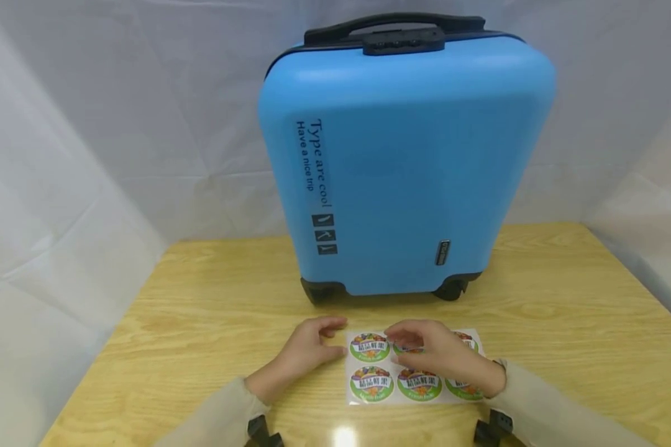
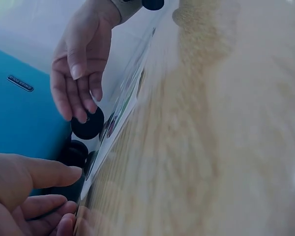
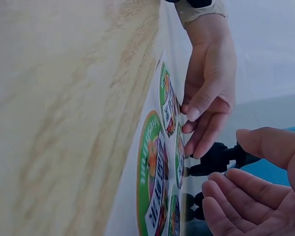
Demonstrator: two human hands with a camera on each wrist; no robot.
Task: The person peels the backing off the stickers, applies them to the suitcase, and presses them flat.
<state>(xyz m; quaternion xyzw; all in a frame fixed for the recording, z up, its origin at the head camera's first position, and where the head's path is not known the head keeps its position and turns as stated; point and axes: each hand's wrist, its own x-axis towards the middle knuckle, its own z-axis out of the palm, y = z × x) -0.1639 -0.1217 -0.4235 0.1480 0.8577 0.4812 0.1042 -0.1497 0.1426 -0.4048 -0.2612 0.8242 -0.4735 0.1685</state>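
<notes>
A sheet of round fruit stickers lies flat on the wooden table, its labels ringed in green with fruit pictures. Just past its left edge is my left hand, thumb and fingers apart with nothing between them. My right hand hovers over the sheet's upper middle and covers part of several stickers. In the right wrist view, the right hand's fingers are loosely bent and hold nothing. Behind both hands stands a blue suitcase, upright on its black wheels.
The suitcase has a black top handle and dark printed lettering down its left side. A pale cloth hangs behind and beside the wooden table. Dark wrist mounts sit at both sleeves.
</notes>
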